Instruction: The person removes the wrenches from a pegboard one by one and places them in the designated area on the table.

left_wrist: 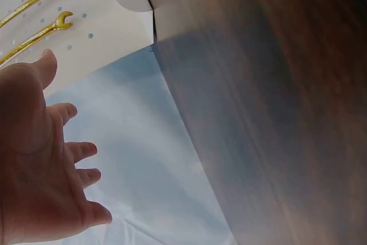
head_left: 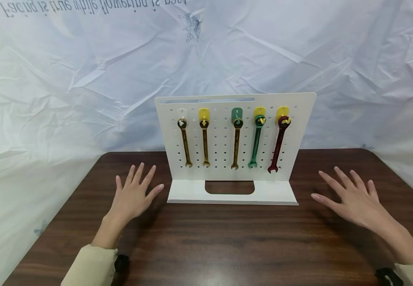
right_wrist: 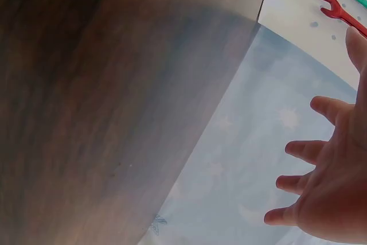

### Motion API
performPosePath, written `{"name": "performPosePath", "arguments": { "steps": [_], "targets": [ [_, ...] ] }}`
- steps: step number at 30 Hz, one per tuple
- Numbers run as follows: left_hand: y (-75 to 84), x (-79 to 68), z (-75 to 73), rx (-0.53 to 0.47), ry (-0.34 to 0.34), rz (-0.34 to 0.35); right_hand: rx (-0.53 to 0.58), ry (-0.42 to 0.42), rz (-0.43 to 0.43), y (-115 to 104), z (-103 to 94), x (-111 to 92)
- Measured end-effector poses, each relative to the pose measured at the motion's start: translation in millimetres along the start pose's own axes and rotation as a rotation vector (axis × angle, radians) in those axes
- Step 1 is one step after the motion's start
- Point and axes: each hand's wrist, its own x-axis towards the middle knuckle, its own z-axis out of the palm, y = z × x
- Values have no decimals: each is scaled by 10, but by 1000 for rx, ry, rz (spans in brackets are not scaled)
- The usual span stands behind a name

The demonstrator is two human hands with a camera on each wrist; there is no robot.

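Observation:
A white pegboard stand (head_left: 227, 194) stands upright on the table, with several wrenches hanging in a row from its hooks. From left to right come a gold wrench (head_left: 185, 143), a second gold wrench (head_left: 205, 145), a third gold wrench (head_left: 236, 145), a green wrench (head_left: 256, 143) and a dark red wrench (head_left: 278, 147). Left of the stand, my left hand (head_left: 131, 198) spreads its fingers and holds nothing. My right hand (head_left: 356, 202) is likewise spread and holds nothing, to the right of the stand. Both are apart from the wrenches.
The dark brown wooden table (head_left: 206, 242) has rounded far corners. Behind it hangs a wrinkled pale sheet (head_left: 84, 79) with printed lettering along the top. The wrenches hang on yellow, white and green hooks, and a cut-out opens at the stand's base.

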Motion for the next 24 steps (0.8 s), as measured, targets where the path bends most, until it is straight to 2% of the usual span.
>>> {"name": "performPosePath", "arguments": {
  "steps": [4,8,11,14,20,24],
  "targets": [
    [-25,26,-24,-17,-15,16,5,6,-9,18,-20,10],
    [-69,97,-96,-74,-7,71,32,70,-88,47,-79,25],
    [-94,186,-172,-161,-13,132,140,115,-187,40,-153,62],
    [-84,308,-245,-261,-8,168,234,114,-232,-17,-260,108],
    [2,552,-379,-464,58,94,273,113,-233,-215,-470,244],
    [28,699,-429,-560,69,46,344,64,-234,-349,-578,357]
  ]
}}
